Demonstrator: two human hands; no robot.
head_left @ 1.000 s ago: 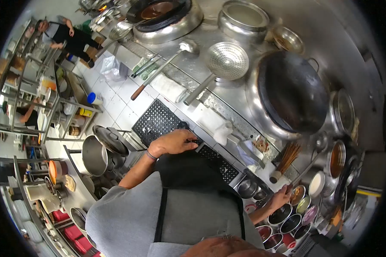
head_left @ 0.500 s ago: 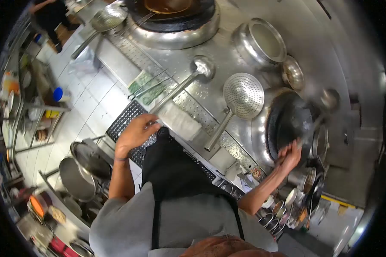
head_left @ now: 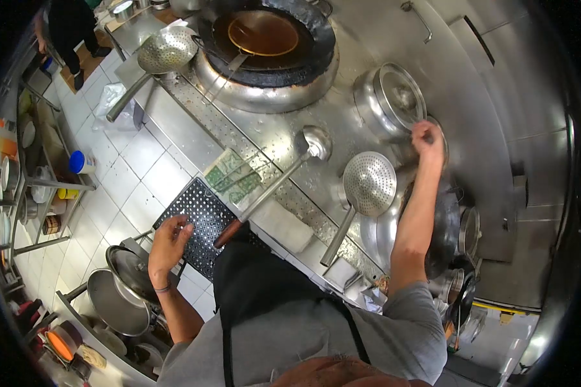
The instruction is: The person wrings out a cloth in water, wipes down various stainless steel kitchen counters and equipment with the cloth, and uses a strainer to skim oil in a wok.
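My left hand (head_left: 170,244) is raised over the floor, its fingers loosely bent and apart, with nothing in it. Just to its right, a ladle (head_left: 274,184) with a brown handle end lies across the counter edge. My right hand (head_left: 428,138) is closed at the near rim of a round metal pot (head_left: 372,106). A shiny round shape shows in the pot's mouth. What the fingers grip, if anything, I cannot make out. Under my right forearm stands a dark wok (head_left: 442,232), partly covered. A perforated skimmer (head_left: 370,184) lies left of that forearm.
A large wok (head_left: 216,39) holds dark liquid and a round strainer (head_left: 263,32). A metal strainer (head_left: 168,50) rests left of it. Folded cloths (head_left: 281,226) lie along the counter. Another person (head_left: 71,29) stands far left. Stacked pots (head_left: 116,303) are at lower left.
My right hand has moved from the near wok up to the metal pot. My left hand has drawn back from the ladle's handle. The view has shifted slightly.
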